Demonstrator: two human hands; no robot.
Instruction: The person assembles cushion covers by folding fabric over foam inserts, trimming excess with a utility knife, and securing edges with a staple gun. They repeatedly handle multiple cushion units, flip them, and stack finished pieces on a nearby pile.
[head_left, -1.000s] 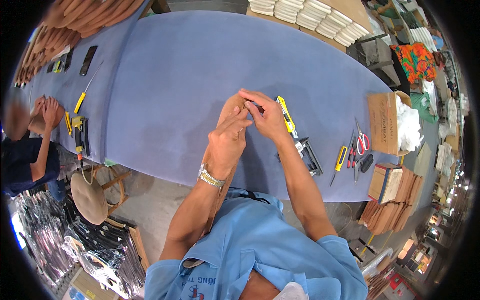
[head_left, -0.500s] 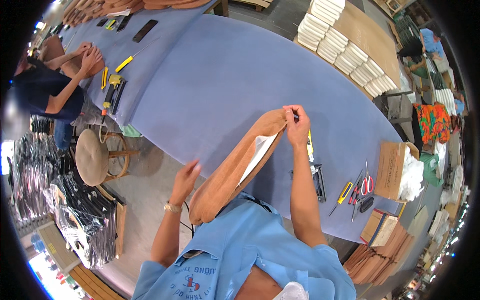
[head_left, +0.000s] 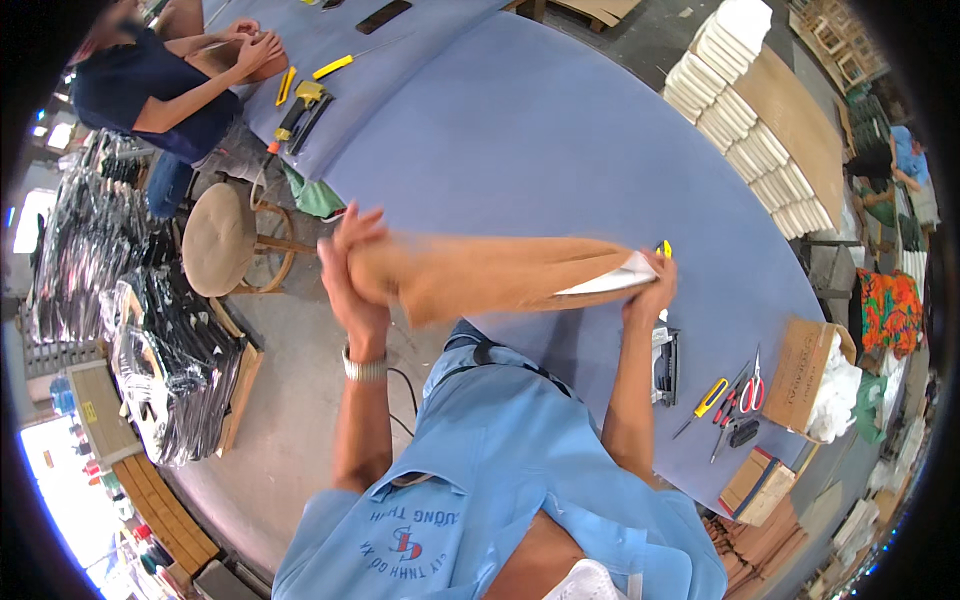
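Observation:
A brown cushion (head_left: pixel 490 272) with a long opening along its edge, white lining or filling (head_left: pixel 610 280) showing through, stretches sideways in front of me above the table edge. My right hand (head_left: pixel 652 290) is closed on its right end, beside the opening. Against its rounded left end is my left hand (head_left: pixel 352 262), fingers stretched and apart; motion blurs the contact there. A watch with a metal band (head_left: pixel 364 366) circles my left wrist.
The blue-grey table (head_left: pixel 520 130) bears a stapler (head_left: pixel 664 365), a yellow-handled screwdriver (head_left: pixel 710 398), red-handled scissors (head_left: pixel 752 390) and a cardboard box (head_left: pixel 797 375). White stacked pads (head_left: pixel 740 130) stand beyond. At left are a round stool (head_left: pixel 218 238) and a seated person (head_left: pixel 150 95).
The cushion has swung from steeply slanted to nearly level, its left end rising. My left hand has come up to that end. My right hand, still gripping, has moved down and right.

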